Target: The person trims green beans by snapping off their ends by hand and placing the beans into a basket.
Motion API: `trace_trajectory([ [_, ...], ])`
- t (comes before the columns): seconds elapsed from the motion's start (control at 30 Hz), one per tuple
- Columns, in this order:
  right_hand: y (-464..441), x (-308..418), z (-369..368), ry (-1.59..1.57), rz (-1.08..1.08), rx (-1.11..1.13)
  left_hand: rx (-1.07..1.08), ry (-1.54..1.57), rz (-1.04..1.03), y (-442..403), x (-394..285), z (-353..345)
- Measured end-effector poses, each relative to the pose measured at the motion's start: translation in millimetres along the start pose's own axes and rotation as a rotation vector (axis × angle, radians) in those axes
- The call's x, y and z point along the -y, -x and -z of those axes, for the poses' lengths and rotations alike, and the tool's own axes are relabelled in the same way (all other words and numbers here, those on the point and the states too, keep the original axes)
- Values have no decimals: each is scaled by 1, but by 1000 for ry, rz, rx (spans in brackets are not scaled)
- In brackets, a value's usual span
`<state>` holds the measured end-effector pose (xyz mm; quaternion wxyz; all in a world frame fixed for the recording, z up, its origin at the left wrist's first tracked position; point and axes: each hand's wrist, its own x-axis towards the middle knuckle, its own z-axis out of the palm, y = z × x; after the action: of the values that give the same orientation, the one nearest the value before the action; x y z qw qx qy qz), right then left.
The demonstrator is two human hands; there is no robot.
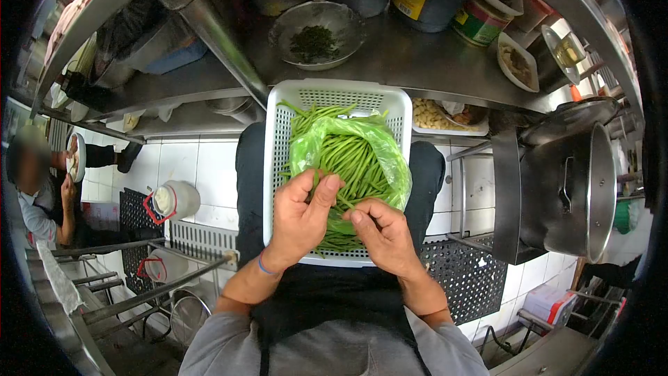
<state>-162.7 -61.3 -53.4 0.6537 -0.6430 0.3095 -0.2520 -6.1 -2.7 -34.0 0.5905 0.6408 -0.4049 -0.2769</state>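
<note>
A white perforated basket (280, 90) rests at my lap, between my knees. Inside it lies an open green plastic bag (396, 160) full of long green beans (355, 157), with more beans loose around the bag. Over the bag's near side, my left hand (306, 209) is closed, thumb against fingers, on a green bean. Just to its right, my right hand (379, 230) pinches a green bean between thumb and forefinger. The fingertips of the two hands are close together.
A steel shelf (417, 63) ahead holds a metal bowl (316, 35) with dark greens, tubs and dishes. At right stands a large steel pot (570, 191). A lidded jar (177, 200) is at left. Far left, another person (45, 209) holds a plate.
</note>
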Motion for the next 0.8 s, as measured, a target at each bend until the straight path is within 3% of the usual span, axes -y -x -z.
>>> trace_trajectory([
  [0.07, -1, -3, 2, 161, 117, -86, 38, -230, -118, 3, -12, 5],
  [0.17, -12, -18, 14, -37, 46, -306, 257, -206, -363, 25, -39, 16],
  [0.2, -16, -17, 23, -375, -28, -278, 248, -87, -387, 28, -41, 18],
  [0.23, -22, -9, 28, -652, 33, -242, 181, 92, -273, 28, -32, 21],
  [0.3, -26, 18, 25, -774, 10, -364, 39, 444, -48, 23, -12, 30],
  [0.4, -30, -7, 36, -545, 106, -158, -19, 844, 201, 4, -11, 36],
  [0.5, -33, -8, 35, 260, 276, -78, -83, 745, 267, 5, -9, 30],
  [0.53, -31, 2, 31, 415, 215, -38, -80, 722, 266, 5, -11, 28],
  [0.63, -31, -2, 12, 649, 335, -128, -57, 676, 238, 8, -12, 28],
  [0.8, -35, -20, 16, 674, 339, -100, 27, 683, 249, 10, -2, 36],
])
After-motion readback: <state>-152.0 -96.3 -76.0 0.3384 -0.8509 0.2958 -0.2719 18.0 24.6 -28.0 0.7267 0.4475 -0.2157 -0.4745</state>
